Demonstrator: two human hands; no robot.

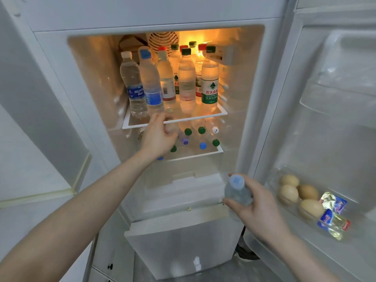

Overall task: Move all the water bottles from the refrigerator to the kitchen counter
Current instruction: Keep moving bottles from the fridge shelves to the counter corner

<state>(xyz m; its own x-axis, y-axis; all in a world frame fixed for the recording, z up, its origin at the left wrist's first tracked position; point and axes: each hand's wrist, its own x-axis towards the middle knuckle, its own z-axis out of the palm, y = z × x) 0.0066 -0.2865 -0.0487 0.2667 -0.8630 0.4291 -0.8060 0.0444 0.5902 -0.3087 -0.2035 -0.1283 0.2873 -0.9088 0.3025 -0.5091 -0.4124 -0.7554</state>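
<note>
- We see the right hand (pixel 262 212) gripping a water bottle (pixel 237 192) outside the refrigerator, low and near us, in front of the open compartment. The fingers are curled round its shoulder and body.
- This bottle points its pale blue cap up toward the camera, so its long axis runs nearly along our line of sight, and most of the body is hidden below the hand.
- The right forearm comes in from the lower right, with the back of the hand turned to the right.
- The left hand (pixel 157 135) reaches far into the refrigerator and curls round the bottom of a second bottle (pixel 151 84) with a blue cap, at the front edge of the upper shelf (pixel 205 117).
- This second bottle is tilted, its cap leaning to the left and away from us, its base at the hand.
- The left arm is stretched out long from the lower left, the wrist almost straight.
- On the upper shelf other bottles stand upright, with white, red and dark green caps; one green label bottle (pixel 210 78) is at the right.
- On the lower shelf (pixel 203 154) more bottles stand, and we see only their caps from above.
- In the door tray (pixel 284 212) at the right lie eggs (pixel 289 193) and foil packets (pixel 333 218).
</note>
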